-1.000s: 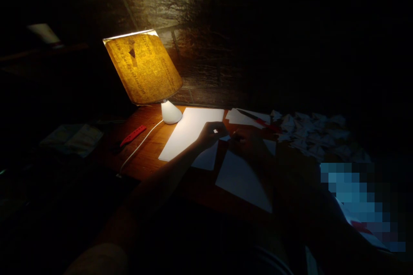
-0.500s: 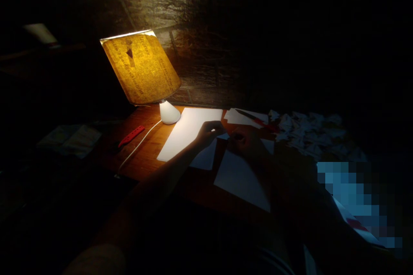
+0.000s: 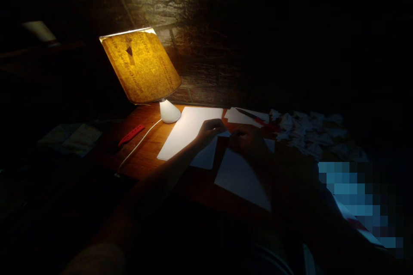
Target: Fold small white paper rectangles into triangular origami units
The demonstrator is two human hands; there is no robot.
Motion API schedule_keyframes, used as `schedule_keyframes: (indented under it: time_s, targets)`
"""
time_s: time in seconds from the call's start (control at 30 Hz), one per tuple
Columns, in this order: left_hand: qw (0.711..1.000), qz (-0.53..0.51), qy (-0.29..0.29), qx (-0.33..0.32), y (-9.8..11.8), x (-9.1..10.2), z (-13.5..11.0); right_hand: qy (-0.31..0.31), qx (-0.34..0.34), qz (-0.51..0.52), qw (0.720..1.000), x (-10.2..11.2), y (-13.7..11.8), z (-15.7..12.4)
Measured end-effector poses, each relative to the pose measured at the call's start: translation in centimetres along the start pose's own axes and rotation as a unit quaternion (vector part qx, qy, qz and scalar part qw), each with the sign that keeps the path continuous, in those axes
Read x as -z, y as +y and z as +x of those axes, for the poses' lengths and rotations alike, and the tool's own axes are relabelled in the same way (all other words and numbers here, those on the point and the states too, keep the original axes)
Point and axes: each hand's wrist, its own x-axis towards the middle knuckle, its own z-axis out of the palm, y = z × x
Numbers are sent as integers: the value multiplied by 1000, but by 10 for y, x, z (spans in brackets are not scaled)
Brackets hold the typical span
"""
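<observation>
My left hand (image 3: 210,129) is closed in a pinch above the white paper stack, with its fingertips pointing right. Close beside it, my right hand (image 3: 244,138) is curled, its fingertips towards the left hand. A small piece of white paper (image 3: 227,133) shows between the two hands and seems gripped by both; its shape is hard to make out in the dark. Under the left forearm lies a stack of white paper (image 3: 180,142). Below the right hand, a separate white sheet (image 3: 240,180) rests on the wooden table (image 3: 148,154).
A lit lamp (image 3: 142,66) with a white base and cord stands at the back left, near a red-handled cutter (image 3: 131,135). At the back right, a red-handled knife (image 3: 254,117) lies over paper slips (image 3: 232,115). Several folded paper pieces (image 3: 306,131) spread out on the right.
My right hand's fingers have turned and closed in slightly by the small paper. The gap inside my left hand's pinch looks darker. The other things stay in place.
</observation>
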Motion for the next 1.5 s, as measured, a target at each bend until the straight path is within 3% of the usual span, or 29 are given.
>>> schedule_keyframes:
  time_s: [0.27,0.47,0.87,1.1,1.27,1.5]
  targets:
    - [995,27,-92,-8,-11,-2,-2,-1,48,-33,998,-3,8,0]
    - [995,65,-68,-41,-12,1,0,68,-32,44,996,-5,1,-3]
    - [984,128,-78,-98,-11,2,-2,65,-27,102,992,-4,-5,-7]
    - [993,96,-34,-63,-16,0,-1,89,-45,135,986,-1,-13,-8]
    - [997,65,-36,-30,-12,1,-1,92,-60,159,981,-3,-13,-7]
    - [999,25,-33,8,-3,2,-2,73,-58,103,990,-4,-12,-8]
